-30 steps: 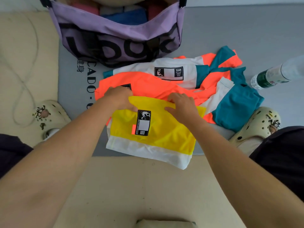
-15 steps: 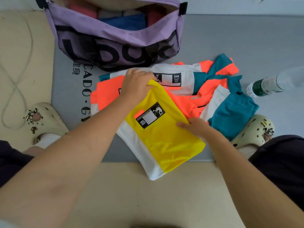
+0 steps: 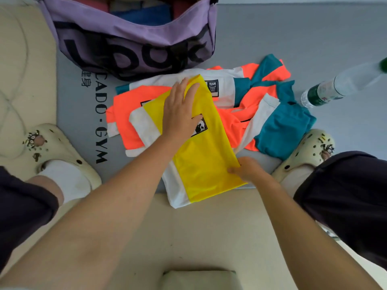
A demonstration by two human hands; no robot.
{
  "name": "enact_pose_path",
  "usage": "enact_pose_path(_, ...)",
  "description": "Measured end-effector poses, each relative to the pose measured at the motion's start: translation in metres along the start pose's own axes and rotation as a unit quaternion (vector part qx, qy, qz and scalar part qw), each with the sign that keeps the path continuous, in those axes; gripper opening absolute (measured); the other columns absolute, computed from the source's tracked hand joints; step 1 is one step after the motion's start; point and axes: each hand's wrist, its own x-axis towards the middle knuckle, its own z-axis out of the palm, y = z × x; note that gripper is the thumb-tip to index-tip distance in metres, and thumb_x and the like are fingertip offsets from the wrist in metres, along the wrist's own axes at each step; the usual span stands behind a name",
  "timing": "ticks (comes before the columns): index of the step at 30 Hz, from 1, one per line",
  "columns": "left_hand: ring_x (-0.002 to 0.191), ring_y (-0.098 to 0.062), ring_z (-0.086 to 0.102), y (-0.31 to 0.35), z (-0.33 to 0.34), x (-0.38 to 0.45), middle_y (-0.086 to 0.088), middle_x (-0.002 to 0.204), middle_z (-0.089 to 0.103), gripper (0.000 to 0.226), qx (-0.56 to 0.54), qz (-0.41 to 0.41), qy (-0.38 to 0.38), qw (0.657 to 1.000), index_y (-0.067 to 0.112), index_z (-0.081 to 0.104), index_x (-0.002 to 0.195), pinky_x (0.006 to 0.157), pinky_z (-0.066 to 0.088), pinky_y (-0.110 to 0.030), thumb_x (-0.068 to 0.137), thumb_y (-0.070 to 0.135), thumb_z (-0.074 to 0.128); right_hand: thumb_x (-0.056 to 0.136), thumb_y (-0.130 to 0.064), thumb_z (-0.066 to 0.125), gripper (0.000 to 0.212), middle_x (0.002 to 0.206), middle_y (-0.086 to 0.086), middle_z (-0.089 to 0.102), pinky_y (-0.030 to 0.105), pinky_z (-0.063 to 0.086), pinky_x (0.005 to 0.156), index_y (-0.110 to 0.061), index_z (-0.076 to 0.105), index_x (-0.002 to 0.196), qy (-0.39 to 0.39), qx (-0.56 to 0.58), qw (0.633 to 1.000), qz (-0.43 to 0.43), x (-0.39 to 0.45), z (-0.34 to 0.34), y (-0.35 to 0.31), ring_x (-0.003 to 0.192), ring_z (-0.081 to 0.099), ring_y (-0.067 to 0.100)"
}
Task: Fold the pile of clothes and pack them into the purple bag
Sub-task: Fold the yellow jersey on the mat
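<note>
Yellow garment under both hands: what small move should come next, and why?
Probably fold its near end up toward the flat left hand. The yellow garment lies long; the right hand pinches its near edge, and the purple bag is open.

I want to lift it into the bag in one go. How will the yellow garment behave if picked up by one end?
The yellow garment is probably floppy: thin, glossy cloth lying flat under the left hand. Lifted by the edge the right hand grips, its fold would likely fall open. It looks light, perhaps slippery, so supporting it from both sides seems safer.
</note>
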Motion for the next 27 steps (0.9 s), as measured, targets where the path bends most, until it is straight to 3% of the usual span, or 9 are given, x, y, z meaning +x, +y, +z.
enact_pose_path(1,0.145,-0.032,0.023,-0.003,0.004,-0.018,-0.009,0.157,0.028,0.075,-0.008,-0.035,0.001,0.999,0.019,0.038,0.146,0.111,0.031,-0.043,0.082,0.031,0.075,0.093,-0.037,0.060,0.052,0.134,0.015,0.055,0.033,0.046,0.088,-0.006,0.052,0.134,-0.001,-0.030,1.000,0.000,0.000,-0.004,0.001,0.112,0.058,0.031)
enact_pose_path(4,0.129,-0.035,0.040,-0.012,0.016,-0.081,-0.015,0.140,0.045,0.063,-0.032,-0.169,0.054,0.984,0.012,0.049,0.133,0.096,0.040,-0.046,0.079,0.028,0.077,0.092,-0.029,0.061,0.026,0.109,0.012,0.066,0.018,0.048,0.048,-0.006,0.060,0.106,-0.027,-0.049,0.998,0.003,0.000,-0.008,0.010,0.065,0.063,0.019)
enact_pose_path(6,0.114,-0.037,0.050,-0.013,0.025,-0.121,-0.016,0.121,0.055,0.057,-0.083,-0.304,0.077,0.946,0.007,0.054,0.118,0.090,0.042,-0.046,0.075,0.032,0.081,0.088,-0.032,0.065,0.024,0.105,0.014,0.069,0.021,0.050,0.059,-0.010,0.059,0.095,-0.008,-0.064,0.998,-0.002,-0.002,-0.005,0.014,0.076,0.067,0.026)
enact_pose_path(10,0.088,-0.029,0.059,-0.007,0.046,-0.175,0.000,0.088,0.056,0.053,-0.187,-0.512,-0.028,0.838,0.016,0.047,0.093,0.084,0.046,-0.043,0.072,0.055,0.076,0.080,-0.054,0.070,0.063,0.120,0.010,0.062,0.035,0.043,0.079,-0.011,0.055,0.124,0.063,0.033,0.997,-0.023,-0.006,0.006,0.009,0.108,0.058,0.031)
enact_pose_path(14,0.077,-0.022,0.052,-0.013,0.059,-0.205,0.008,0.076,0.052,0.042,-0.148,-0.510,-0.155,0.833,0.022,0.053,0.083,0.080,0.044,-0.035,0.071,0.056,0.074,0.086,-0.039,0.069,0.055,0.126,0.017,0.059,0.038,0.043,0.088,-0.007,0.054,0.128,0.073,0.062,0.995,-0.027,-0.008,0.021,0.006,0.113,0.055,0.035)
enact_pose_path(17,0.074,-0.030,0.060,-0.028,0.060,-0.216,0.000,0.068,0.058,0.035,-0.165,-0.506,-0.171,0.829,0.016,0.055,0.067,0.057,0.039,-0.030,0.075,0.044,0.074,0.088,-0.028,0.068,0.027,0.102,0.020,0.066,0.041,0.050,0.081,-0.005,0.062,0.102,0.082,0.130,0.988,-0.033,-0.011,0.030,0.014,0.096,0.063,0.037)
enact_pose_path(20,0.079,-0.034,0.067,-0.038,0.060,-0.221,-0.010,0.071,0.066,0.030,-0.172,-0.498,-0.213,0.823,0.014,0.062,0.060,0.064,0.047,-0.033,0.081,0.035,0.070,0.089,-0.026,0.068,0.024,0.076,0.017,0.070,0.039,0.053,0.073,-0.003,0.063,0.084,0.046,0.173,0.983,-0.031,-0.015,0.030,0.025,0.075,0.068,0.032)
enact_pose_path(24,0.087,-0.033,0.064,-0.041,0.050,-0.211,-0.008,0.084,0.068,0.011,-0.191,-0.520,-0.112,0.825,0.017,0.065,0.075,0.068,0.046,-0.033,0.083,0.025,0.063,0.085,-0.047,0.068,0.044,0.059,0.003,0.056,0.033,0.042,0.058,-0.015,0.052,0.059,0.013,-0.012,1.000,-0.007,-0.020,0.017,0.032,0.060,0.054,0.020)
enact_pose_path(27,0.090,-0.027,0.062,-0.037,0.036,-0.180,0.001,0.088,0.064,0.014,-0.245,-0.537,0.013,0.807,0.017,0.062,0.092,0.070,0.039,-0.030,0.083,0.027,0.062,0.081,-0.061,0.064,0.054,0.060,0.000,0.042,0.033,0.025,0.048,-0.016,0.040,0.063,0.140,-0.073,0.987,-0.026,-0.020,0.005,0.017,0.064,0.048,0.024)
